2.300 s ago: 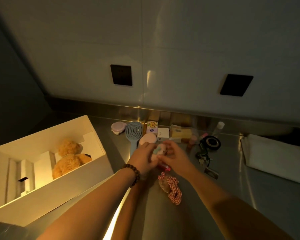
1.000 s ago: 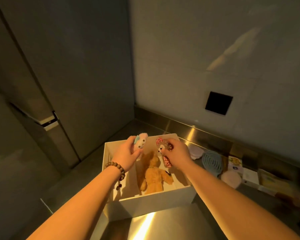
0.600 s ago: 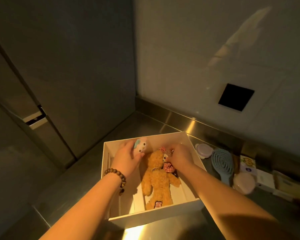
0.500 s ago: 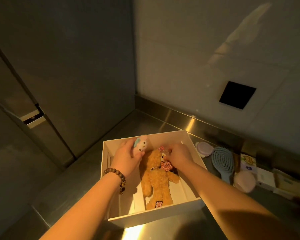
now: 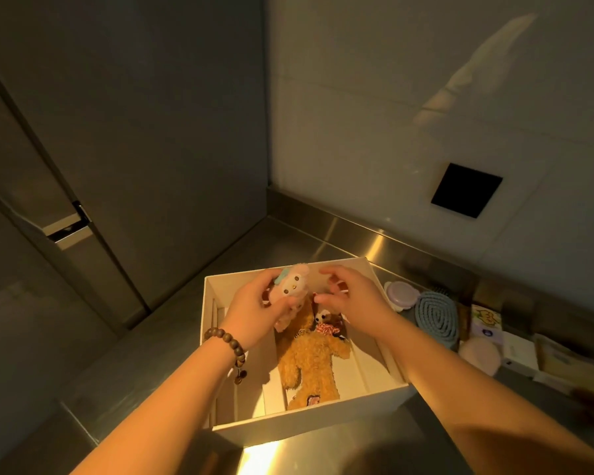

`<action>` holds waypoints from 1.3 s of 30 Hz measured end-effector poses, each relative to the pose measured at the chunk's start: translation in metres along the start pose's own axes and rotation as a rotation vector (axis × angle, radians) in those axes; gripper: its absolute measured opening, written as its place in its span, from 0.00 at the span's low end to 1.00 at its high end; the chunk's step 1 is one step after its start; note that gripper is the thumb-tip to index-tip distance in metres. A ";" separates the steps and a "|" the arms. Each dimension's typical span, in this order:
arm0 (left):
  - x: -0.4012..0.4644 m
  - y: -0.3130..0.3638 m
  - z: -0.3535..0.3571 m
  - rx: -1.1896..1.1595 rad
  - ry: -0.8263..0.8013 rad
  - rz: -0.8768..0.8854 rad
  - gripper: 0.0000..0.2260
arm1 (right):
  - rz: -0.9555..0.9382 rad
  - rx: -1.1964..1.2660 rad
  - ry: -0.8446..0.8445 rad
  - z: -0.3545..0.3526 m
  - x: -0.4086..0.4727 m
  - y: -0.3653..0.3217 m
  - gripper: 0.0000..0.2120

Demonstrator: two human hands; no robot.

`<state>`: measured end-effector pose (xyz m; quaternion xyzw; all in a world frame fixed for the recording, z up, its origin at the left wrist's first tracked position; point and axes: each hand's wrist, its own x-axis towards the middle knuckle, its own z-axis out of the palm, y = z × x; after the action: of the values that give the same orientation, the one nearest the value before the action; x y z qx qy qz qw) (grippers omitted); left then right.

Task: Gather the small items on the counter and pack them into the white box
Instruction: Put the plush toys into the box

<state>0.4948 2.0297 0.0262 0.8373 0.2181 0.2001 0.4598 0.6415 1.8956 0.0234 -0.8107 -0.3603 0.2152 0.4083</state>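
Observation:
The white box (image 5: pixel 309 423) stands on the steel counter, with a tan teddy bear (image 5: pixel 309 358) lying inside. A small plush with a red checked bow (image 5: pixel 324 322) rests on the bear's head. My left hand (image 5: pixel 254 313) holds a small pink plush with a blue bow (image 5: pixel 290 286) above the box's far end. My right hand (image 5: pixel 354 299) hovers over the box beside it, fingers spread and holding nothing.
To the right of the box lie a lilac lidded case (image 5: pixel 400 294), a blue hairbrush (image 5: pixel 436 318), a pink round pad (image 5: pixel 479 354) and several small cartons (image 5: pixel 518 351). A dark cabinet (image 5: pixel 117 149) stands to the left, the tiled wall behind.
My right hand let go of the checked-bow plush onto the bear and lifted, opening. My left hand still holds the pink plush, moved slightly right.

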 end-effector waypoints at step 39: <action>-0.006 -0.050 0.061 0.802 -0.579 0.039 0.46 | 0.260 -0.716 -0.463 -0.007 -0.044 0.007 0.13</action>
<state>0.5131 2.0088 -0.0482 0.9734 0.1256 -0.1318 0.1391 0.6203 1.8551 0.0239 -0.8699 -0.3891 0.3024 -0.0202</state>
